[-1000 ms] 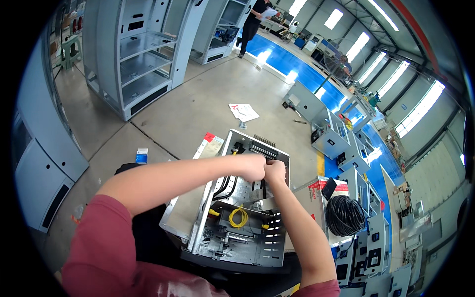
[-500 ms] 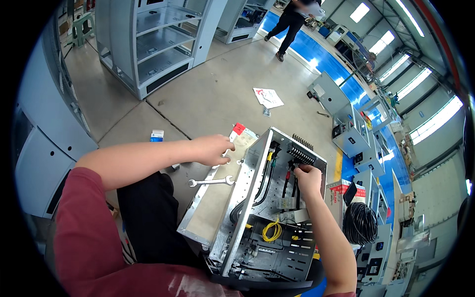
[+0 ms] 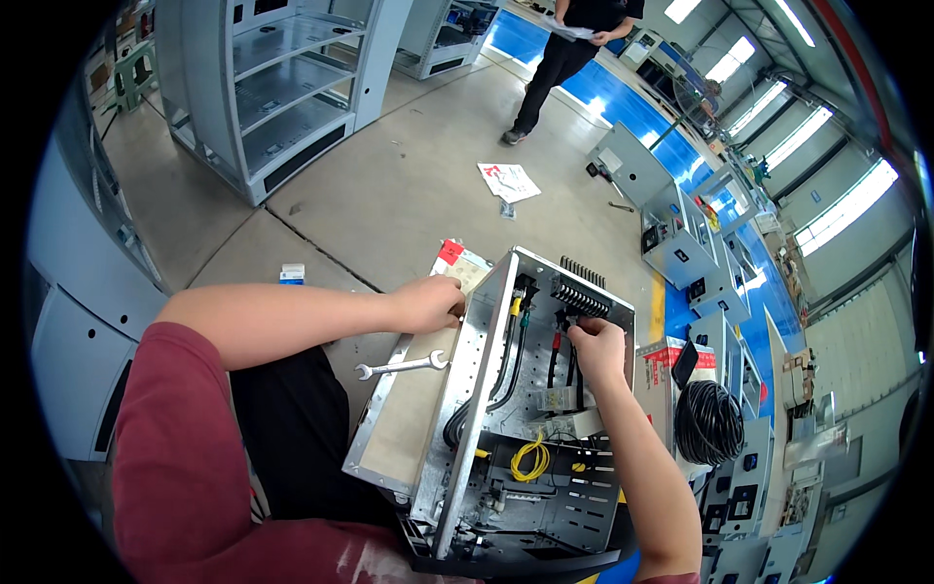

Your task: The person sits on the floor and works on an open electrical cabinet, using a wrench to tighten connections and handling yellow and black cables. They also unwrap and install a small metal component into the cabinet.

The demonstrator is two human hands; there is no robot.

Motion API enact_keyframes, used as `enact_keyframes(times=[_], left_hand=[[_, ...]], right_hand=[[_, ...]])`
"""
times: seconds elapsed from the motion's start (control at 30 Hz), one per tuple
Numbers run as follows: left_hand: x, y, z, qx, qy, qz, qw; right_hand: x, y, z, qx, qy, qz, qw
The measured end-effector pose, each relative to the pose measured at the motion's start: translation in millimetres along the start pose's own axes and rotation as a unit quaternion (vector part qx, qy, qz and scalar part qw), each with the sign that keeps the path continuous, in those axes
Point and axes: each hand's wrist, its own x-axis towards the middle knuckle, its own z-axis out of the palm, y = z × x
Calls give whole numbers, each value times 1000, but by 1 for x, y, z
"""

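Observation:
An open metal enclosure sits tilted in front of me, with black cables and a coiled yellow wire inside. My right hand reaches into its far right part. Its fingers are closed at the cable ends by the black ribbed terminal row; what they grip is hidden. My left hand is over the beige panel along the enclosure's left side. Its fingers are drawn together beside the metal wall, and whatever they pinch is too small to make out. An open-end wrench lies across the panel below that hand.
On the right are a coil of black cable and a carton with a dark phone-like slab. Grey cabinets stand at the far left. A person holding papers is on the floor ahead. A printed sheet lies there.
My left hand has lowered onto the panel and its fingers have closed. My right hand stays at the cable ends. The person ahead has come nearer. The whole view has shifted slightly.

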Motion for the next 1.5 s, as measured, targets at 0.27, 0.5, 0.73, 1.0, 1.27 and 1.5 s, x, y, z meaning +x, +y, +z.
enact_keyframes(times=[0.27, 0.5, 0.73, 1.0, 1.27, 1.5], left_hand=[[10, 7, -6, -28, -87, -96, 991], [14, 1, -2, -27, -66, -53, 996], [2, 0, -23, -29, 9, -18, 999], [-23, 109, -98, -386, 185, -1, 904], [62, 167, -40, -518, 5, -108, 849], [105, 157, 24, -383, 87, -327, 860]], right_hand=[[-1, 2, 1, -10, 7, -15, 1000], [3, 8, 3, 7, 15, 0, 1000], [0, 0, 1, 16, 10, 17, 1000], [2, 8, 4, 44, 17, 13, 999], [8, 7, -2, 87, -37, 79, 992], [14, 13, -3, 73, -37, 60, 995]])
